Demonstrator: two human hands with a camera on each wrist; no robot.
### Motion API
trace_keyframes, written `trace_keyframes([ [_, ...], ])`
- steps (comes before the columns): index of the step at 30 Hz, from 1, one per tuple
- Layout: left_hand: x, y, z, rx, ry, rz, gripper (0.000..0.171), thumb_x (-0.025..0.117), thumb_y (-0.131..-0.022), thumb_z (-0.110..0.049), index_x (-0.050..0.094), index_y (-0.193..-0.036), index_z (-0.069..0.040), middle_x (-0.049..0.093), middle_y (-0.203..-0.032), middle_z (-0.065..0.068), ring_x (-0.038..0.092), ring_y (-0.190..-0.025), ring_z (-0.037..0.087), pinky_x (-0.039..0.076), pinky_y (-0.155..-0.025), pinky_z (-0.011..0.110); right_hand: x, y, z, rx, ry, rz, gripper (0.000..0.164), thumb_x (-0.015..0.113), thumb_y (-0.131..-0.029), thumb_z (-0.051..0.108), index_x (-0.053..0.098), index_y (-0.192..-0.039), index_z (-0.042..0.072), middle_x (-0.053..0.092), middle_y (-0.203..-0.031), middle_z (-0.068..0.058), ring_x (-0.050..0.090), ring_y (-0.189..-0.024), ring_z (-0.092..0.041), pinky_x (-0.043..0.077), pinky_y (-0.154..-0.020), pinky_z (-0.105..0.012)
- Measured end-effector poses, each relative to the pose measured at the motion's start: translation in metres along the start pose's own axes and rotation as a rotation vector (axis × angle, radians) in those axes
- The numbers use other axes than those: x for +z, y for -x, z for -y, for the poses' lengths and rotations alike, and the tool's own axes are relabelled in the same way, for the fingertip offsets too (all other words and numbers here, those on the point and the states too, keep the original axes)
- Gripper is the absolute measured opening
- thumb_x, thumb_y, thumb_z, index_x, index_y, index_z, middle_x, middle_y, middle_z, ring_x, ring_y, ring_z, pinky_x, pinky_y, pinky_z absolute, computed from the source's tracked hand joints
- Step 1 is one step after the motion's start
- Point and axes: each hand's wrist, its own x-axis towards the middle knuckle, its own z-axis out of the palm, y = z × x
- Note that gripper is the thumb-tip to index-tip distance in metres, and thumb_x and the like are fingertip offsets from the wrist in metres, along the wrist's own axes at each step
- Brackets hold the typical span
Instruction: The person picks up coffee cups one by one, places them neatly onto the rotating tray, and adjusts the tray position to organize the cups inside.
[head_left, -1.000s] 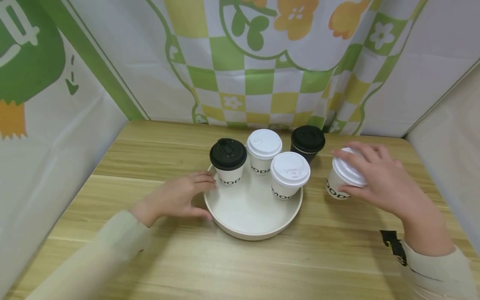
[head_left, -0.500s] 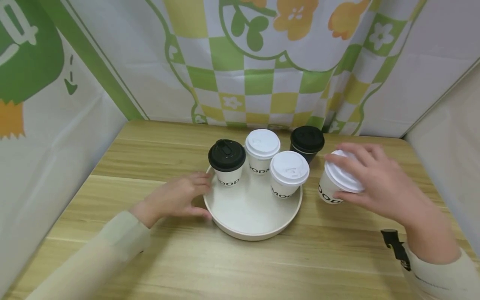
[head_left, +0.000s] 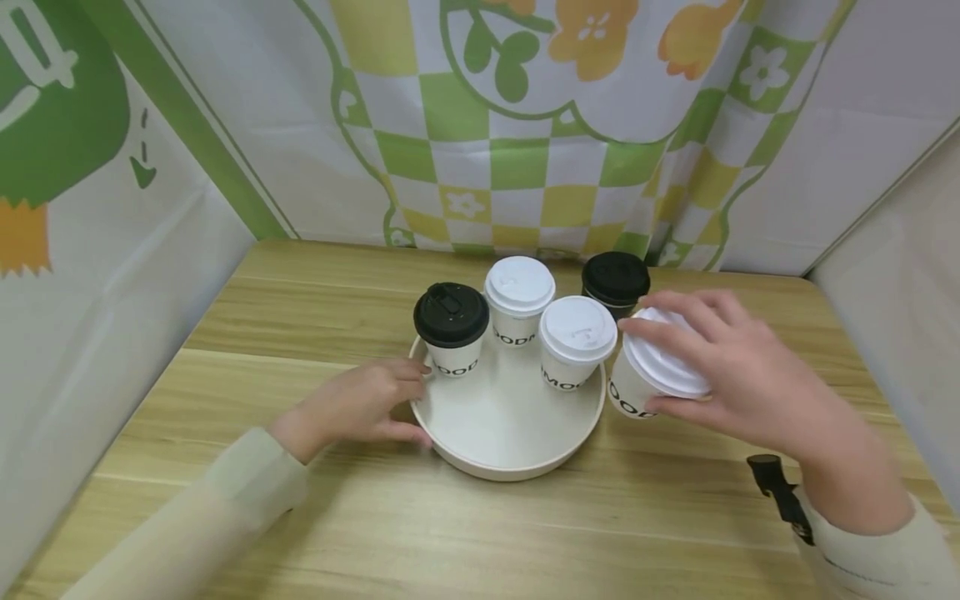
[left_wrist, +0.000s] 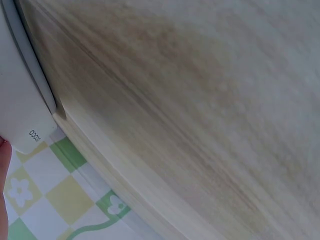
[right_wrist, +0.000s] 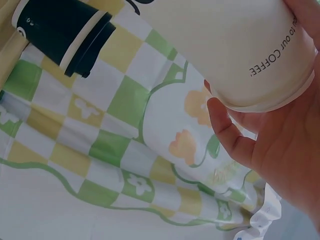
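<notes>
In the head view my right hand [head_left: 742, 379] grips a white paper coffee cup [head_left: 628, 397] by its white lid, fingers over the far side and thumb in front. The cup leans a little, close to the right rim of a round cream tray [head_left: 502, 442]. Its printed side [right_wrist: 250, 55] fills the top of the right wrist view. My left hand [head_left: 363, 404] touches the tray's left rim, fingers and thumb loosely spread. On the tray stand a black-lidded cup [head_left: 452, 315] and two white-lidded cups, one at the back [head_left: 519, 287], one at the right [head_left: 577, 332].
A black cup with a black lid [head_left: 615, 279] stands on the wooden table [head_left: 480, 542] behind the tray, to the right. A checked green and yellow curtain [head_left: 517, 167] hangs along the back edge, with pale walls on either side.
My right hand has brought its cup leftward, up to the tray. The tray has turned slightly: the black-lidded cup shifted nearer, the right white-lidded one farther back. My left hand moved slightly nearer with the rim.
</notes>
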Motion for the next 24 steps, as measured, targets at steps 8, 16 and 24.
trace_keyframes([
  [8,0.002,-0.001,-0.001,0.002,-0.011,-0.002,0.061,0.065,-0.084,-0.064,0.071,-0.096,-0.005,0.072,-0.115,0.015,0.066,-0.112,0.029,0.055,-0.100,0.042,0.002,-0.012,0.010,-0.050,-0.028,0.006,0.082,0.086,-0.070,0.041,0.049,-0.143,0.035,0.052,-0.143,-0.003,0.049,-0.119,-0.030,0.053,-0.076,-0.058],
  [16,0.003,-0.002,-0.002,0.024,-0.020,-0.034,0.058,0.066,-0.082,-0.063,0.070,-0.091,-0.006,0.071,-0.108,0.012,0.066,-0.104,0.023,0.057,-0.095,0.037,0.008,-0.022,0.019,-0.081,-0.064,0.049,0.078,0.086,-0.071,0.044,0.052,-0.140,0.034,0.049,-0.145,0.000,0.045,-0.123,-0.027,0.052,-0.086,-0.055],
  [24,0.002,-0.002,-0.006,0.102,-0.080,-0.076,0.052,0.065,-0.085,-0.061,0.067,-0.088,-0.008,0.068,-0.094,0.003,0.061,-0.089,0.016,0.057,-0.083,0.031,0.025,-0.031,0.030,-0.147,-0.085,0.073,0.077,0.085,-0.072,0.047,0.051,-0.140,0.034,0.048,-0.145,-0.001,0.044,-0.125,-0.028,0.055,-0.076,-0.052],
])
